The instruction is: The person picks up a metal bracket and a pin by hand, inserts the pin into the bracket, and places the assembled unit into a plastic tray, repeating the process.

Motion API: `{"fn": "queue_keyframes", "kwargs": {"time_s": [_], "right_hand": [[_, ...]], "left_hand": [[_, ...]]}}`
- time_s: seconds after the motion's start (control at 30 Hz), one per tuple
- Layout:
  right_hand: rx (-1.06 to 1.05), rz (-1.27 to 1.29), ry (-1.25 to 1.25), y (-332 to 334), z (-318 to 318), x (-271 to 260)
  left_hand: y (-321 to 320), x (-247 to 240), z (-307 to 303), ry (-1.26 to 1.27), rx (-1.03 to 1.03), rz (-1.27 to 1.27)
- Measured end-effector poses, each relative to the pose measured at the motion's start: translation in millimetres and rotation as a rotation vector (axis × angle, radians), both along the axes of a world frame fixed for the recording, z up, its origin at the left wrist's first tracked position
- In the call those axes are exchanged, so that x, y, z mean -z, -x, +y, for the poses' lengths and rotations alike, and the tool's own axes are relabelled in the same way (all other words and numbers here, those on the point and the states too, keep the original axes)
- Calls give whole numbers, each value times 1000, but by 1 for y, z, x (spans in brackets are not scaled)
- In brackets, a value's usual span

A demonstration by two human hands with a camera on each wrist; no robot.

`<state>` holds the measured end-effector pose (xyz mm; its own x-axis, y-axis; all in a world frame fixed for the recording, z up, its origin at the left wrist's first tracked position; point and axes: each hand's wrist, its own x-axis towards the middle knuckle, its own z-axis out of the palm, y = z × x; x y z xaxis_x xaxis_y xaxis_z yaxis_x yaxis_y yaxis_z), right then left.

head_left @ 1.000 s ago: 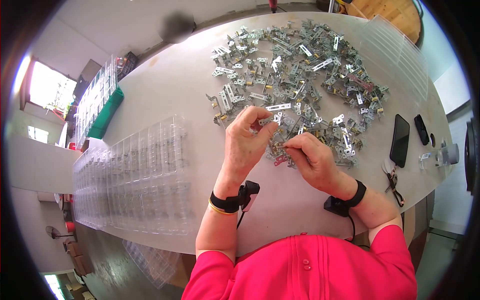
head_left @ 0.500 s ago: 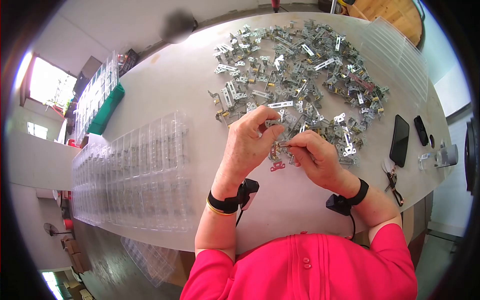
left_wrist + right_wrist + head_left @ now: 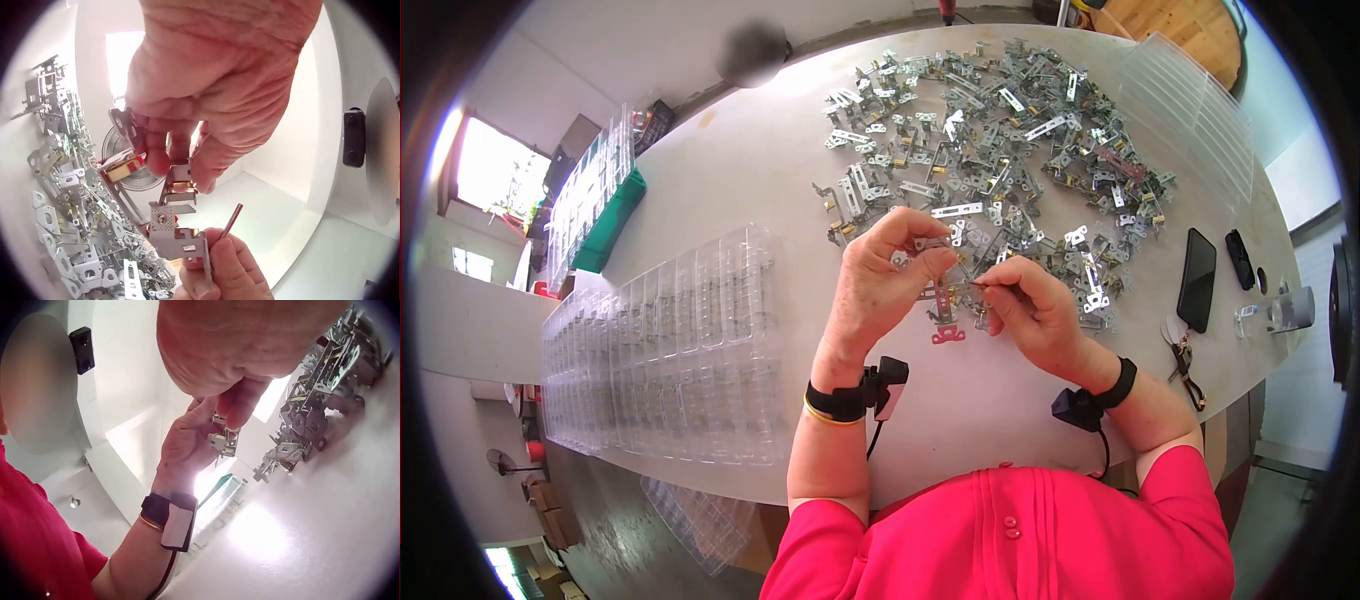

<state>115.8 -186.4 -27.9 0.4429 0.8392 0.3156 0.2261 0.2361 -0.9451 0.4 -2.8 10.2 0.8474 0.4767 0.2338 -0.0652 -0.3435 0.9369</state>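
My left hand [image 3: 880, 280] pinches a silver metal bracket [image 3: 164, 240] with brass-coloured inserts, held over the near edge of the heap. Facing it, my right hand [image 3: 1035, 310] grips a thin metal pin [image 3: 233, 219] between thumb and fingers. In the left wrist view, the right fingertips are right at the lower end of the bracket, partly hiding it. From the right wrist side, the bracket shows just beyond the right fingers. A reddish-looking lug-ended bracket [image 3: 947, 335] appears between and below the hands in the head view.
A wide heap of similar brackets [image 3: 1000, 150] covers the table's far middle. Clear compartment trays [image 3: 690, 400] stand at left, with a green-sided one [image 3: 615, 220] behind. A clear ribbed sheet [image 3: 1200, 120] lies far right; a phone [image 3: 1197, 280] and snips [image 3: 1185, 365] are nearer.
The left hand has shifted slightly left and the hands are a little further apart. More of the reddish-looking bracket shows between them, lower and further left than before.
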Motion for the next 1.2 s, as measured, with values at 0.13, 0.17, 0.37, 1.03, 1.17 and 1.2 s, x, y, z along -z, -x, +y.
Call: {"fn": "queue_keyframes", "kwargs": {"time_s": [0.13, 0.17, 0.37, 1.03, 1.17, 1.2], "right_hand": [[-24, 174, 50, -1, -1, 0], [-23, 174, 51, -1, 0, -1], [-64, 342, 83, -4, 0, -5], [24, -21, 4, 0, -5, -14], [54, -45, 25, -3, -5, -12], [73, -72, 27, -5, -5, -14]], "left_hand": [[2, 5, 6, 24, 30, -13], [3, 3, 6, 86, 45, -26], [6, -4, 1, 369, 122, -119], [3, 1, 4, 407, 144, -199], [4, 4, 7, 436, 50, -179], [4, 4, 8, 436, 24, -178]]}}
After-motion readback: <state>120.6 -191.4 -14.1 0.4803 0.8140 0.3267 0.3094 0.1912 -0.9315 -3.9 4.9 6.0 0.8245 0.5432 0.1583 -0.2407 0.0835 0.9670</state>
